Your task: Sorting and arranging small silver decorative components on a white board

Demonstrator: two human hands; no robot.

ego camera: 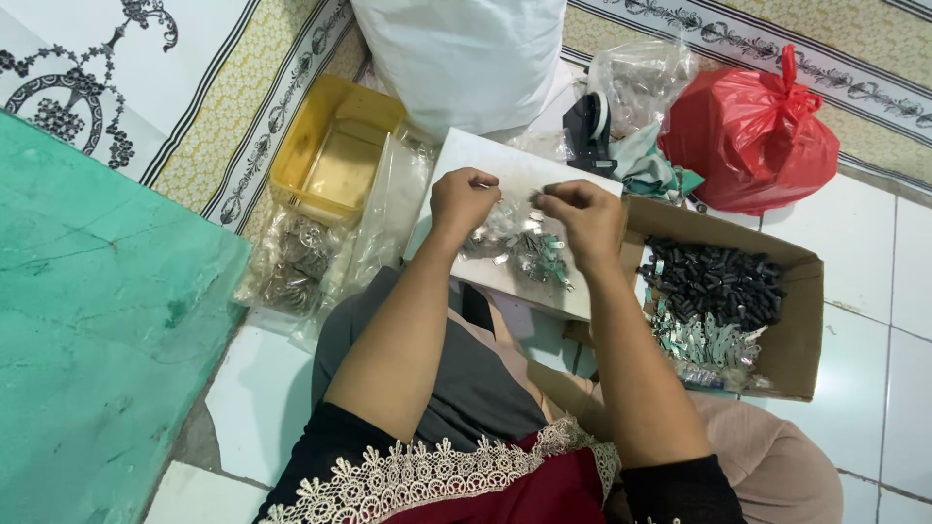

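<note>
Both hands hover over a white board on the lap: the left hand (pixel 462 201) is curled with its fingertips pinched on something too small to make out, and the right hand (pixel 585 215) pinches a small metal piece. Beneath them lies a heap of small metal parts (pixel 524 247) on the white board (pixel 495 165). To the right sits a cardboard box (pixel 796 335) of black and silvery parts, a yellow tub (pixel 325 116) far left, a red bag (pixel 752 136) far right.

One head-worn camera looks steeply down, close over the lap.
</note>
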